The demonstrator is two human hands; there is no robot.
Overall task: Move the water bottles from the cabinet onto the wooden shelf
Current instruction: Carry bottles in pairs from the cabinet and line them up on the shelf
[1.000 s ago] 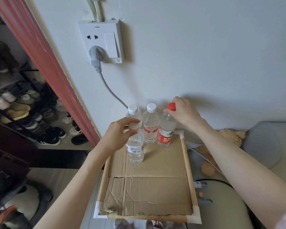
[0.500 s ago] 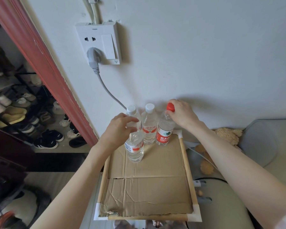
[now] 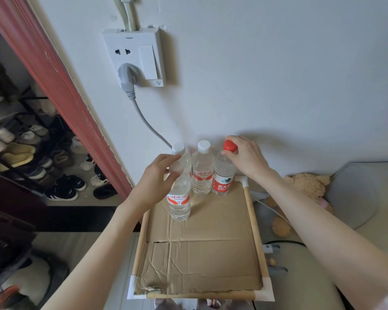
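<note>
Two hands grip bottles on the wooden shelf point(image 3: 252, 222): left hand point(image 3: 157, 178) the front bottle point(image 3: 179, 199), right hand point(image 3: 246, 156) the red-capped bottle point(image 3: 223, 175).

Probably home: shoe rack point(image 3: 20, 153), teddy point(image 3: 305, 184).

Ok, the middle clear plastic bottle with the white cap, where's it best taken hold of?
Take the middle clear plastic bottle at the neck just under its white cap, coming from above. It stands upright, hemmed in by the red-capped bottle and the left white-capped bottle, so its sides look too crowded for a grip round the body.
</note>
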